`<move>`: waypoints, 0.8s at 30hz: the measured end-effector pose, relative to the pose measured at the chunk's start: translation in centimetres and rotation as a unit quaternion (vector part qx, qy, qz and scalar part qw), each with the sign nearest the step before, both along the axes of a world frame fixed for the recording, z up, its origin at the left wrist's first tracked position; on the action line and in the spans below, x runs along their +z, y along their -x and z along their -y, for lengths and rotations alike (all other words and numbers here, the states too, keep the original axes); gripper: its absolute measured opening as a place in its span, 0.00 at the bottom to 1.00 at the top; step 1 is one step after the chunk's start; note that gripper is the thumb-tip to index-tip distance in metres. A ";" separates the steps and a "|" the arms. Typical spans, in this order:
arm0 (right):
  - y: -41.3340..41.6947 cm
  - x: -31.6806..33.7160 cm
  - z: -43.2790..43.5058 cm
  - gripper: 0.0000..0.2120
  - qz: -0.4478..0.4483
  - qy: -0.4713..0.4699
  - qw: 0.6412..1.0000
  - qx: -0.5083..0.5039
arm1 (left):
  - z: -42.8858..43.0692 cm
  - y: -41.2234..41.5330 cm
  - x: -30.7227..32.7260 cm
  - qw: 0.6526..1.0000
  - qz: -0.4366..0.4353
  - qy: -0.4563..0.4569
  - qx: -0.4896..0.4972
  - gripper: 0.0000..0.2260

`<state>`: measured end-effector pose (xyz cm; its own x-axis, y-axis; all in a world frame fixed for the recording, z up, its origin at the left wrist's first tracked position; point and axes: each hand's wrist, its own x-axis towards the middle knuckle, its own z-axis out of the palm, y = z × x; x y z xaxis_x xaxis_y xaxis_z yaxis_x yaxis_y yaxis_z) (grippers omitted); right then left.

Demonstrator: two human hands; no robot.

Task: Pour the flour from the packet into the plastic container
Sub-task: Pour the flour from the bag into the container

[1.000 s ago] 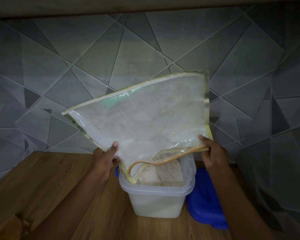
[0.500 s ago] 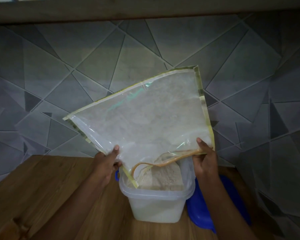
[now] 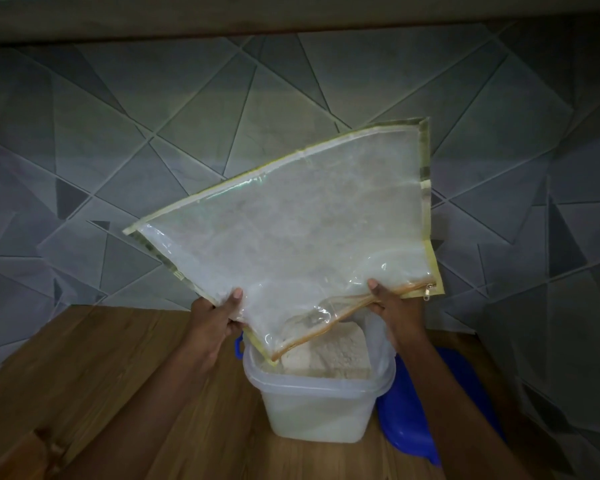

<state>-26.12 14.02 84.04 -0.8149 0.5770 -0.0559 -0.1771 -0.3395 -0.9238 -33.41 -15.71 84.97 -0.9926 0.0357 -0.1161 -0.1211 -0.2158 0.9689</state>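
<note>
Tilting the packet (image 3: 309,244) works best gently: left hand (image 3: 212,317) grips its lower edge, right hand (image 3: 392,306) pinches the zip, mouth just above the plastic container (image 3: 319,403) near the counter's (image 3: 118,393) back edge, flour (image 3: 329,351) heaped high.

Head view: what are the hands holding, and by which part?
Both hold the packet. The left hand pinches its lower left edge; the right hand pinches the zippered mouth near the right corner, over the container.

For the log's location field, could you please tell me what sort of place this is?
Probably a home kitchen: a wooden counter against a tiled wall, with flour in a container.
</note>
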 end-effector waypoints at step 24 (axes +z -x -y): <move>0.2 -0.8 -1.6 0.24 0.057 -0.101 0.993 -0.019 | -0.6 -0.4 0.7 0.999 -0.041 0.004 0.010 0.23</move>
